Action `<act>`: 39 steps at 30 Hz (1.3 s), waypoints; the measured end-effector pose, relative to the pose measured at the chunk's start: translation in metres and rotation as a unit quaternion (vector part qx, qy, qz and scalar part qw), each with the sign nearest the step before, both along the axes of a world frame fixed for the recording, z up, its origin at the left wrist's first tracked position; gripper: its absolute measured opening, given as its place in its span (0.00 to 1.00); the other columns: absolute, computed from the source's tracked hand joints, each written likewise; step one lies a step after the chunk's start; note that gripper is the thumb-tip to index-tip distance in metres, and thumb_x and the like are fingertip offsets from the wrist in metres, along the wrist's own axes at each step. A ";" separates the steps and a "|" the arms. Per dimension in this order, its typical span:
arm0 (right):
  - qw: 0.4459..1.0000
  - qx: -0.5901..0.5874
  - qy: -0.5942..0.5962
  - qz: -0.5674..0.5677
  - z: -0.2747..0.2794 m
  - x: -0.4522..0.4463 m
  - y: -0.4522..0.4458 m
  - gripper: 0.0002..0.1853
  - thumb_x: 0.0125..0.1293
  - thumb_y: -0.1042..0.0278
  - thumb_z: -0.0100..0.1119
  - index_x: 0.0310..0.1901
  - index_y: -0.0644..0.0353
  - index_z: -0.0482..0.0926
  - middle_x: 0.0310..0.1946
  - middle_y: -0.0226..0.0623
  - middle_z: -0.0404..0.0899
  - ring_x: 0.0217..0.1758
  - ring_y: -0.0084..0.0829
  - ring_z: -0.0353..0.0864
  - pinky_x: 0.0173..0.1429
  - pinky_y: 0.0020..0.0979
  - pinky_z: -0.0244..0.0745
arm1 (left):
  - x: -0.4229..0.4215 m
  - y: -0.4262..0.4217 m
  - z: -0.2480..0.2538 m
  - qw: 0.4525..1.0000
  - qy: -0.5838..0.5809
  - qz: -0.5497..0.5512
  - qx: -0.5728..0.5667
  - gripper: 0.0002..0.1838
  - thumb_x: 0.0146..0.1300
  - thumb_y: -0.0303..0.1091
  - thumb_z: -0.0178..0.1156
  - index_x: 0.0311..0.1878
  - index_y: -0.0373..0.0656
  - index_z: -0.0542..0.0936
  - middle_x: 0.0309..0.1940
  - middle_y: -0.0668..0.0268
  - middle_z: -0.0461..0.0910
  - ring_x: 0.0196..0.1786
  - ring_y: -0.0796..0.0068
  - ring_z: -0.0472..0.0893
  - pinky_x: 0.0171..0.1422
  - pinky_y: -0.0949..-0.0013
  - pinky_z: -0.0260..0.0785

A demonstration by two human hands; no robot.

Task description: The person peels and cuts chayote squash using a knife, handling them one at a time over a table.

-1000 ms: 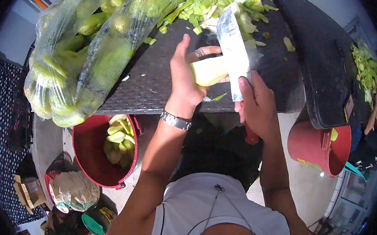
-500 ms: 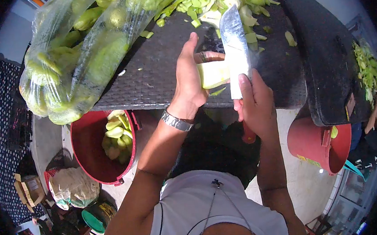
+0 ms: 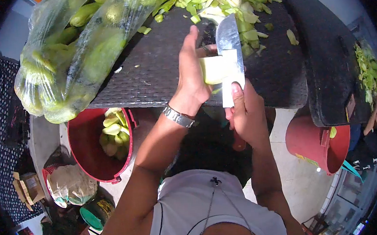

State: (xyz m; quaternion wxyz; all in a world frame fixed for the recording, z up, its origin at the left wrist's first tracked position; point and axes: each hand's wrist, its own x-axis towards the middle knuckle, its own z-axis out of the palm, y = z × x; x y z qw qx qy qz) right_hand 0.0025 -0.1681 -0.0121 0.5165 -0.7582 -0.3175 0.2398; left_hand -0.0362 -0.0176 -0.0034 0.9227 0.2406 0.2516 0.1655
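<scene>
My left hand [image 3: 190,76] cradles a peeled pale-green vegetable [image 3: 212,70], with the thumb raised and a ring on one finger. Its exact kind I cannot make out. My right hand [image 3: 250,113] is closed around the red handle of a broad kitchen knife [image 3: 228,40]. The blade points away from me and lies against the vegetable's right end, hiding part of it. Beyond the blade, green peelings and trimmings [image 3: 247,15] are heaped on the dark woven tabletop [image 3: 150,76].
A clear plastic bag [image 3: 59,78] full of green vegetables lies at the table's left. Below it, a red bucket [image 3: 85,142] holds peeled pieces. Another red bucket [image 3: 306,140] stands at right, under a second dark tabletop [image 3: 333,63]. Another person's arm [image 3: 374,117] shows at far right.
The knife and my right hand have moved slightly left, so the blade covers more of the vegetable. My left hand keeps its hold.
</scene>
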 end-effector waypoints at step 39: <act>0.966 -0.068 -0.237 0.074 0.002 0.011 0.008 0.29 0.63 0.38 0.70 0.35 0.60 0.71 0.21 0.46 0.82 0.29 0.56 0.86 0.32 0.51 0.79 | -0.009 0.007 -0.029 0.959 -0.277 0.001 -0.064 0.36 0.76 0.55 0.44 0.67 0.29 0.72 0.58 0.42 0.81 0.58 0.48 0.83 0.66 0.53 0.77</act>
